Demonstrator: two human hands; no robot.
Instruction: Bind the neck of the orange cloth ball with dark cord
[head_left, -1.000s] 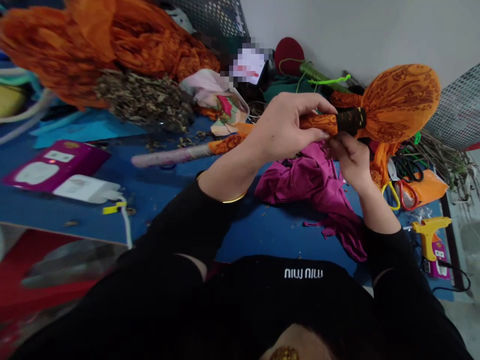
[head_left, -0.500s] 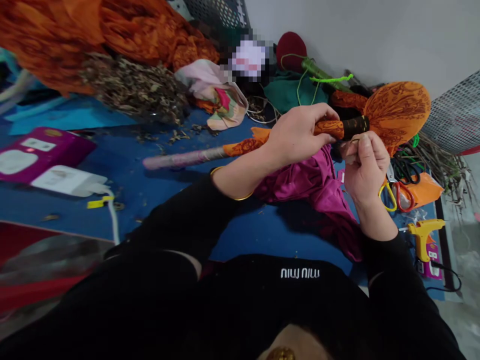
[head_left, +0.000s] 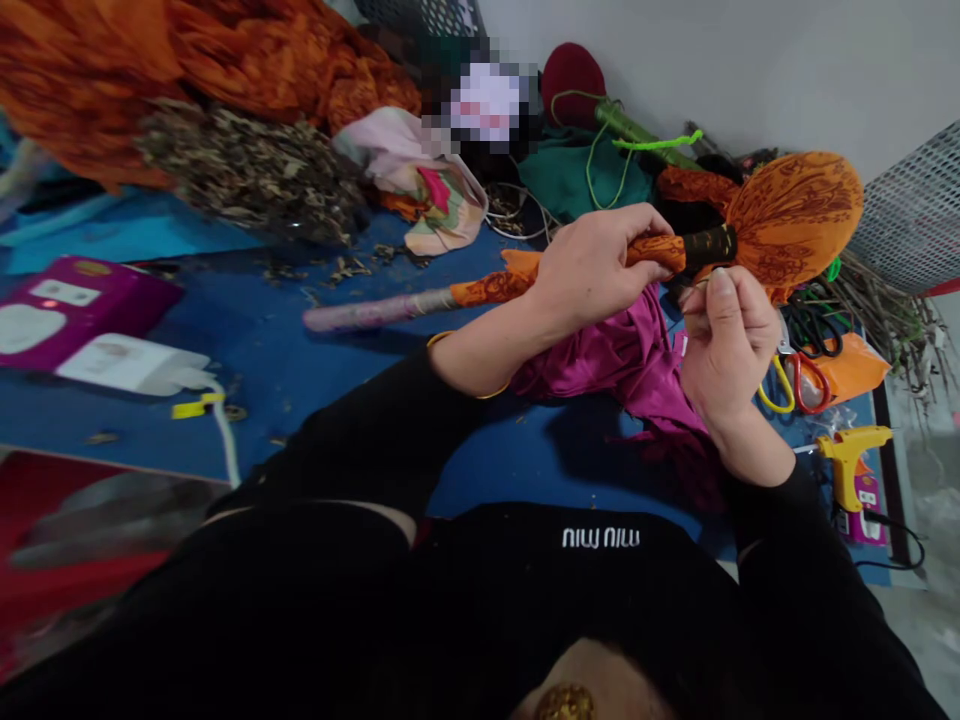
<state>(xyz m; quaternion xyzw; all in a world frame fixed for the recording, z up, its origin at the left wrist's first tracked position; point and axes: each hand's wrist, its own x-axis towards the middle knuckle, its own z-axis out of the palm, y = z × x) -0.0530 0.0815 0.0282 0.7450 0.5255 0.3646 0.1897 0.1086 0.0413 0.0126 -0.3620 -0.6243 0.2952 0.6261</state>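
Observation:
My left hand point(head_left: 592, 260) is wrapped over a stick point(head_left: 367, 310) covered in orange patterned cloth point(head_left: 487, 290); its bare lilac-grey end points left. To the right of these fingers, a dark band with gold marks point(head_left: 709, 244) circles the stick. Beyond the band, the orange cloth swells into a rounded, padded head point(head_left: 799, 215). My right hand point(head_left: 727, 335) is closed in a pinch just below the band, thumb against the fingers; what lies in the pinch is too small to make out. Crumpled magenta cloth point(head_left: 600, 350) lies under both hands.
Scissors point(head_left: 810, 385) with red and yellow handles and a yellow glue gun point(head_left: 847, 460) lie at the right. A purple power block point(head_left: 82, 310) with a white plug stands left. Dried plant matter point(head_left: 255, 175), orange fabric point(head_left: 300, 70) and green cloth point(head_left: 585, 175) crowd the back.
The stick has shifted slightly to the right in view, its lilac end most visibly. My right hand stays pinched below the band, turned a little.

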